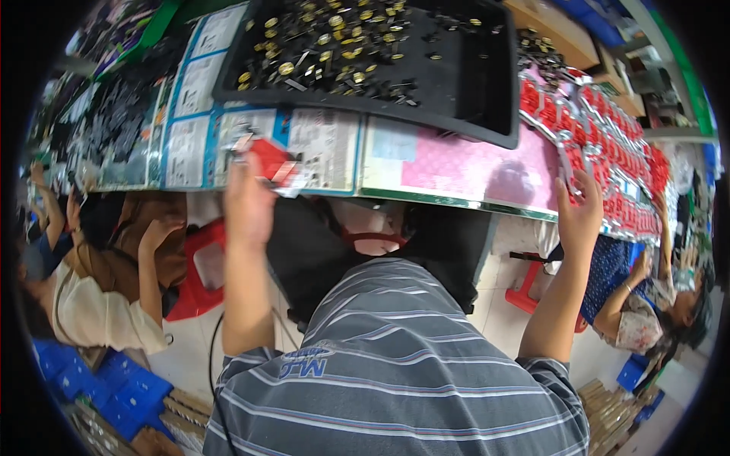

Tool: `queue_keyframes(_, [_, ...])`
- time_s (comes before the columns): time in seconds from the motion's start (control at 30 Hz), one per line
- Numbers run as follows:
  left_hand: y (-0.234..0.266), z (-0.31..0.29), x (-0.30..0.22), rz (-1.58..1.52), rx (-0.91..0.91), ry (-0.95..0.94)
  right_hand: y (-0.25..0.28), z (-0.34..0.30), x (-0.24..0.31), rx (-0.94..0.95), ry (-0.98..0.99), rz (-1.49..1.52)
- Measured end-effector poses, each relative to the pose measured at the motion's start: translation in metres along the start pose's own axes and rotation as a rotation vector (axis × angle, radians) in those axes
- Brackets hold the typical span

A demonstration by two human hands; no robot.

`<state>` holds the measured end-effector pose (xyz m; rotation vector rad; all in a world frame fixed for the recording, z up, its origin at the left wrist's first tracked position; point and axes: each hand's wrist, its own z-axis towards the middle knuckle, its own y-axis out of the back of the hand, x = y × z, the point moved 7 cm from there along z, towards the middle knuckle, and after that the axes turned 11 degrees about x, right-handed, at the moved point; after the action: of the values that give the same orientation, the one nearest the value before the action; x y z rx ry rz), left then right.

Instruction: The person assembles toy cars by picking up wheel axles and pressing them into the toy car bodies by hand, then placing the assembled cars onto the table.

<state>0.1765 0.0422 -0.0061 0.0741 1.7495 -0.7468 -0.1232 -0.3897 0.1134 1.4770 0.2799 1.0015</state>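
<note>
My left hand (249, 201) is raised at the table's front edge, closed on a red piece with silver ends (275, 161). Motion blurs both hand and piece, so the grip's details are unclear. On the other side, my right hand (582, 209) is at the near end of the rows of red-and-silver parts (601, 137). Its thumb and fingers stand apart, with some red showing between them. Whether they touch a part cannot be made out.
A black tray (456, 125) with many small black and gold pieces stands at the back. Printed sheets (323, 148) and a pink sheet (471, 167) cover the tabletop. Dark parts (118, 114) lie at left. Co-workers sit on both sides, near red stools (199, 266).
</note>
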Motion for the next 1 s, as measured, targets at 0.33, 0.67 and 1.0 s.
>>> queue_keyframes(0.33, [0.176, 0.069, -0.075, 0.570, -0.444, 0.197, -0.010, 0.044, -0.074, -0.028, -0.127, -0.367])
queue_keyframes(0.67, [0.016, 0.000, -0.117, 1.684, -0.604, -0.437, -0.023, 0.041, -0.075, -0.045, -0.066, -0.479])
queue_keyframes(1.0, [-0.202, -0.045, 0.033, 0.849, 0.455, -0.273, -0.022, 0.057, -0.074, 0.001, 0.004, -0.403])
